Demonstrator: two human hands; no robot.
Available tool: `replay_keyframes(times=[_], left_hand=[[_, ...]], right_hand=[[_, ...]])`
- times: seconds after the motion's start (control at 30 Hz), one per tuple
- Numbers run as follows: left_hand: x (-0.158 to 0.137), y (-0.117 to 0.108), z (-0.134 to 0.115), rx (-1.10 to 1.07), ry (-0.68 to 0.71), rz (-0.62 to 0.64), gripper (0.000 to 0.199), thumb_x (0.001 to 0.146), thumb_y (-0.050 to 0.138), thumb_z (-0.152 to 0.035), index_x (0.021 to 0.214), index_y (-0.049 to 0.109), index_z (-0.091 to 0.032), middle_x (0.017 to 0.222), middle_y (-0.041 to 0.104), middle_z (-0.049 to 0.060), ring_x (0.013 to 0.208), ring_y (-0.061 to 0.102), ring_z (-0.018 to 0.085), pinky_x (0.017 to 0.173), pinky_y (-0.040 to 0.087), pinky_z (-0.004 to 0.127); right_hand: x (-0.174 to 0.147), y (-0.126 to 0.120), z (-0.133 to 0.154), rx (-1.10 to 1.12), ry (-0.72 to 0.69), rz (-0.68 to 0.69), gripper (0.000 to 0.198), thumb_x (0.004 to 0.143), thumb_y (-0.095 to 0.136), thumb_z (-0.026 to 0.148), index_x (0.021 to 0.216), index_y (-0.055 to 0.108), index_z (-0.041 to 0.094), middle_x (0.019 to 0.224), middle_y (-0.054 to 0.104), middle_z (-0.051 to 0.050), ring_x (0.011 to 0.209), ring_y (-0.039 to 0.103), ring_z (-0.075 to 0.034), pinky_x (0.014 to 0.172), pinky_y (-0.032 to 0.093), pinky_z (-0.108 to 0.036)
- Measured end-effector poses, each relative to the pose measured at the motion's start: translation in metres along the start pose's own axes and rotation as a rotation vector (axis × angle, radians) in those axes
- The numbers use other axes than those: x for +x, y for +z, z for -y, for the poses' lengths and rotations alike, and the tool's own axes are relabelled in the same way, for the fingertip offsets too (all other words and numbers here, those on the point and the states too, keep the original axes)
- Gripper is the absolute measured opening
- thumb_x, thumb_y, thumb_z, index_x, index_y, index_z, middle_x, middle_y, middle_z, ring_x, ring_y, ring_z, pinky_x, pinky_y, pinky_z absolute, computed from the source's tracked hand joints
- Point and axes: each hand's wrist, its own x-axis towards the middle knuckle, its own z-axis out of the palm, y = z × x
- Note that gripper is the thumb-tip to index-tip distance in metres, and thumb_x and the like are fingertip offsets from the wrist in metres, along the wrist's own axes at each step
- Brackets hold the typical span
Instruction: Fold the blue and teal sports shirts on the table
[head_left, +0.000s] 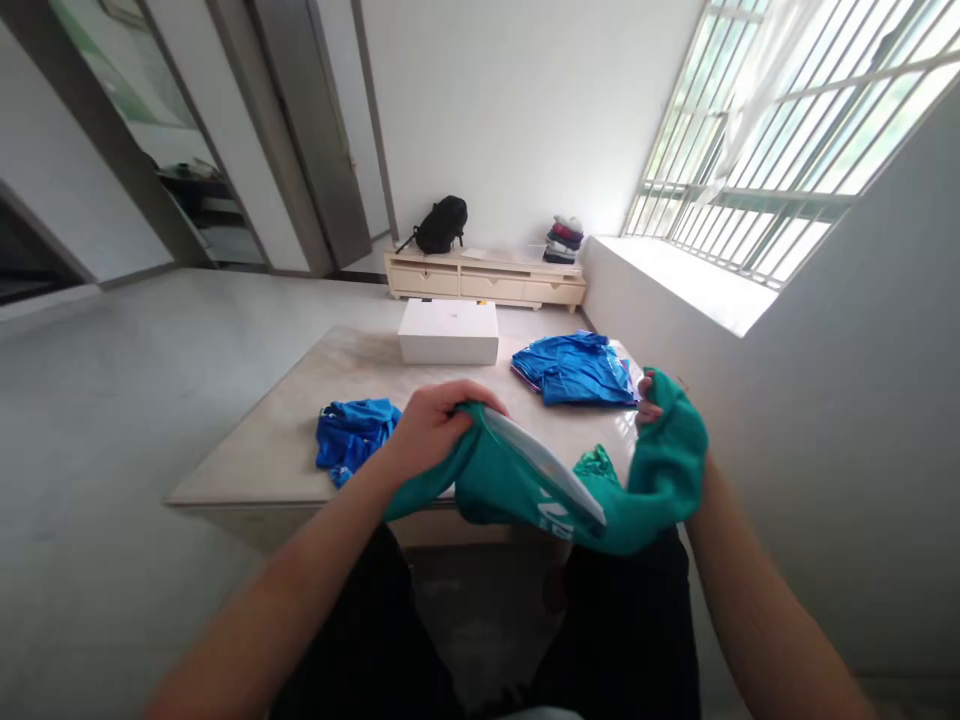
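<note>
Presently I count one teal-green cloth garment (499,485), two glossy blue bundles (576,368) on a pale table (262,450), one crinkled shiny green piece (596,464) at right and one rectangular white box (448,340) on the far side. On my feed the garment looks soft and rumpled, with white print and a long pale-lined opening. It hangs between the hands over the near edge, the left hand (435,428) pinching its left part, the right hand (649,400) mostly wrapped in its right end, its grip one I cannot tell.
</note>
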Motion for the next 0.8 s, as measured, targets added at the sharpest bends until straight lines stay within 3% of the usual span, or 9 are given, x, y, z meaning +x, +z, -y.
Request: replay_keyframes(times=[0.1, 0.2, 0.33, 0.5, 0.57, 0.63, 0.73, 0.8], left_hand=[[-0.004, 0.007, -0.016, 0.016, 0.189, 0.252, 0.027, 0.101, 0.050, -0.017, 0.103, 0.077, -0.020, 0.101, 0.080, 0.006, 0.095, 0.076, 0.018, 0.087, 0.057, 0.026], [-0.014, -0.004, -0.035, 0.166, 0.350, 0.198, 0.030, 0.106, 0.048, -0.030, 0.109, 0.077, -0.022, 0.103, 0.080, 0.008, 0.095, 0.077, 0.018, 0.083, 0.057, 0.024], [-0.022, -0.006, -0.040, 0.435, 0.443, 0.049, 0.043, 0.107, 0.040, -0.049, 0.107, 0.076, -0.024, 0.089, 0.079, 0.007, 0.081, 0.075, 0.018, 0.076, 0.055, 0.025], [-0.017, 0.014, -0.028, 0.543, 0.619, 0.134, 0.046, 0.108, 0.037, -0.049, 0.094, 0.070, -0.021, 0.079, 0.073, 0.006, 0.070, 0.068, 0.016, 0.065, 0.046, 0.026], [-0.016, 0.023, -0.028, 0.560, 0.637, 0.148, 0.039, 0.106, 0.043, -0.046, 0.091, 0.069, -0.021, 0.086, 0.074, 0.007, 0.071, 0.066, 0.016, 0.064, 0.045, 0.027], [-0.016, 0.031, -0.033, 0.569, 0.622, 0.135, 0.035, 0.105, 0.047, -0.042, 0.088, 0.068, -0.021, 0.106, 0.075, 0.008, 0.069, 0.062, 0.014, 0.063, 0.043, 0.027], [-0.016, 0.041, -0.042, 0.585, 0.501, 0.129, 0.031, 0.102, 0.050, -0.036, 0.085, 0.072, -0.022, 0.139, 0.066, 0.007, 0.061, 0.053, 0.010, 0.059, 0.042, 0.029], [-0.015, 0.045, -0.046, 0.625, 0.408, 0.154, 0.032, 0.102, 0.050, -0.034, 0.083, 0.074, -0.023, 0.148, 0.059, 0.004, 0.062, 0.055, 0.010, 0.058, 0.042, 0.029]], right_hand=[[0.002, -0.001, -0.007, 0.166, 0.110, -0.134, 0.033, 0.095, 0.055, 0.056, 0.087, 0.060, 0.025, 0.071, 0.056, 0.005, 0.043, 0.035, -0.005, 0.042, 0.036, -0.019], [0.007, 0.003, 0.012, 0.336, 0.179, -0.165, 0.027, 0.083, 0.064, 0.051, 0.091, 0.058, 0.026, 0.071, 0.057, 0.006, 0.044, 0.042, -0.007, 0.043, 0.040, -0.022], [0.000, 0.029, 0.038, 0.370, 0.305, -0.018, 0.025, 0.081, 0.066, 0.045, 0.092, 0.057, 0.024, 0.065, 0.054, 0.005, 0.042, 0.048, -0.009, 0.040, 0.039, -0.022], [-0.022, 0.074, 0.045, 0.298, 0.485, 0.217, 0.027, 0.081, 0.069, 0.044, 0.090, 0.064, 0.019, 0.062, 0.060, 0.002, 0.039, 0.051, -0.010, 0.034, 0.035, -0.021], [-0.028, 0.088, 0.047, 0.193, 0.523, 0.299, 0.027, 0.081, 0.069, 0.044, 0.085, 0.065, 0.018, 0.059, 0.062, 0.000, 0.039, 0.052, -0.011, 0.033, 0.035, -0.021], [-0.031, 0.099, 0.051, 0.063, 0.527, 0.386, 0.025, 0.081, 0.068, 0.042, 0.078, 0.064, 0.018, 0.053, 0.059, 0.000, 0.039, 0.052, -0.012, 0.033, 0.034, -0.021], [-0.029, 0.114, 0.057, -0.052, 0.470, 0.472, 0.016, 0.080, 0.066, 0.034, 0.074, 0.061, 0.020, 0.052, 0.055, 0.002, 0.043, 0.053, -0.012, 0.036, 0.036, -0.021], [-0.026, 0.123, 0.058, -0.051, 0.401, 0.512, 0.009, 0.078, 0.066, 0.027, 0.075, 0.060, 0.021, 0.060, 0.059, 0.002, 0.049, 0.053, -0.012, 0.039, 0.040, -0.023]])
